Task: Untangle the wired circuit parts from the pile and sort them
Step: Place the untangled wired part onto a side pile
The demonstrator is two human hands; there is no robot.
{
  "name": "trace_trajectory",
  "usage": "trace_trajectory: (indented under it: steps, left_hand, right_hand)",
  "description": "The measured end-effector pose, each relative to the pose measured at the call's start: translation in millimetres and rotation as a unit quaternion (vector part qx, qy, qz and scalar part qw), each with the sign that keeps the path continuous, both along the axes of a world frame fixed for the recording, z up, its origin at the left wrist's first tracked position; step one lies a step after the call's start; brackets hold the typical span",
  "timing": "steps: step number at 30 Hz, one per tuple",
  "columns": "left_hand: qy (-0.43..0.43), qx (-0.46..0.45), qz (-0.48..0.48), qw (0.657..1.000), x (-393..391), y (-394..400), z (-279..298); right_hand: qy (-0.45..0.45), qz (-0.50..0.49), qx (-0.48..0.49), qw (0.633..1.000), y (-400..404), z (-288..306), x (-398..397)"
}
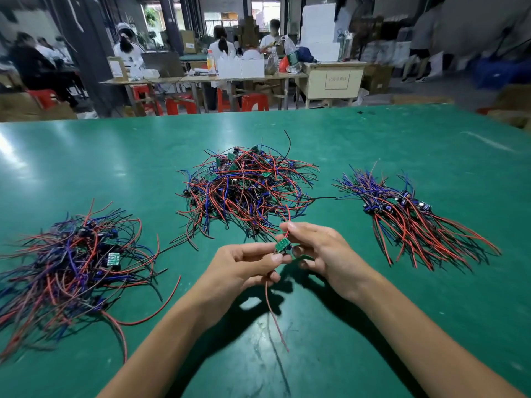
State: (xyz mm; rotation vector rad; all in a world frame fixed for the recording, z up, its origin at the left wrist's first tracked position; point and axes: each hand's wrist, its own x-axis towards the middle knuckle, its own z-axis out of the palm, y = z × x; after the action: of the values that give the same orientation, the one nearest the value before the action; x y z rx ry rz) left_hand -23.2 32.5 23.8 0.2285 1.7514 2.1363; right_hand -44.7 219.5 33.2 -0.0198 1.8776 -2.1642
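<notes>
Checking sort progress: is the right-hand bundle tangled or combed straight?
Combed straight: the right bundle has its wires running parallel, boards together mid-bundle.

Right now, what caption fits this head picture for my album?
Both hands hold a small circuit board above the green table, between three wire piles.

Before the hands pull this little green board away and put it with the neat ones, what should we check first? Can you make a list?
1. Both hands hold the part: left hand and right hand pinch the small green board. Ok.
2. Its red wire hangs free below. Ok.
3. The upper wire is out of the middle pile: it runs up toward the tangle. Cannot tell.
4. The neat bundle on the right has bare table beside it. Ok.
5. The loose left pile lies apart from the hands. Ok.
</notes>
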Motion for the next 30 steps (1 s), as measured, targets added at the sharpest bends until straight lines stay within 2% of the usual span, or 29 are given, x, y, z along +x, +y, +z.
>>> trace_trajectory:
  steps: [4, 8, 11, 14, 16, 18, 20, 21, 22, 23, 25, 27, 30]
  left_hand:
    - [0.014, -0.012, 0.000, 1.000, 0.3, -0.6, -0.3]
    - [0.047, -0.070, -0.055, 0.995, 2.2, -5.2, 2.8]
    - [0.054, -0.040, -0.020, 0.998, -2.2, -9.5, 16.6]
    - [0.029, 0.097, 0.093, 0.991, -8.9, -27.3, 38.5]
    - [0.051, 0.222, 0.133, 0.965, -11.0, -52.5, 48.2]
    - [0.058, 0.374, 0.127, 0.917, -10.3, -79.8, 52.9]
    - [0.063, 0.531, 0.062, 0.843, -10.0, -100.0, 50.4]
    - [0.076, 0.567, 0.066, 0.817, -10.9, -107.4, 48.4]
    - [0.088, 0.570, 0.103, 0.810, -12.3, -113.1, 46.2]
    - [0.096, 0.545, 0.158, 0.818, -14.5, -115.9, 44.8]
    - [0.088, 0.472, 0.252, 0.840, -20.0, -115.6, 40.5]
    - [0.060, 0.403, 0.297, 0.864, -24.3, -109.7, 34.7]
    - [0.036, 0.261, 0.297, 0.918, -27.2, -94.1, 28.3]
  right_hand:
    - [0.037, 0.004, 0.006, 0.999, -1.3, -3.0, 0.6]
    - [0.094, 0.035, 0.015, 0.995, -5.2, -7.5, 2.6]
    - [0.109, 0.048, 0.024, 0.993, -6.8, -5.3, -0.7]
    - [0.109, 0.031, 0.035, 0.993, -3.8, -4.5, -6.7]
    - [0.104, 0.024, 0.042, 0.993, -1.7, -7.1, -8.2]
    - [0.095, 0.028, 0.044, 0.994, -1.0, -10.1, -8.1]
    - [0.096, 0.010, 0.048, 0.994, -2.4, -12.2, -7.9]
    - [0.104, -0.019, 0.057, 0.993, -2.6, -12.9, -7.7]
    - [0.125, -0.063, 0.088, 0.986, -2.1, -14.4, -8.2]
    - [0.162, -0.114, 0.153, 0.968, -0.1, -16.5, -9.1]
    - [0.225, -0.173, 0.340, 0.896, 7.5, -20.9, -11.6]
    - [0.227, -0.135, 0.493, 0.829, 12.3, -23.0, -10.0]
    - [0.226, -0.105, 0.533, 0.808, 13.4, -27.3, -9.1]
